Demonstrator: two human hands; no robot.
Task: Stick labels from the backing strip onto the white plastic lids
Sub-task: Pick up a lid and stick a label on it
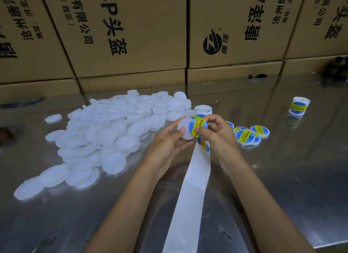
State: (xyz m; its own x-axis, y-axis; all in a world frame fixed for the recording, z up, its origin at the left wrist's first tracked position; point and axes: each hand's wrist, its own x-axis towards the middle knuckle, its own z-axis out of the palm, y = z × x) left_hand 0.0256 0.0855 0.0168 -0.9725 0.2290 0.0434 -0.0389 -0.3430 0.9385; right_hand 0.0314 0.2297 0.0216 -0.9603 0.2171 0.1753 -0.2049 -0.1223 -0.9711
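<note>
Nearest to me, the empty white backing strip [190, 196] runs along the steel tabletop [282, 177] up to my hands. My left hand [167, 141] holds one white lid [183, 129] between curled fingers and thumb, and my right hand [214, 132] pinches a blue and yellow label [196, 127] at the edge of this lid; I judge it is not yet pressed flat. Just to the right lie a few finished lids [248, 134], reading "SOLDERING PASTE". To the left a big pile of plain lids [105, 132] waits, so most work is left. Behind are two label rolls [299, 105], then cardboard boxes [131, 32] with Chinese writing.
</note>
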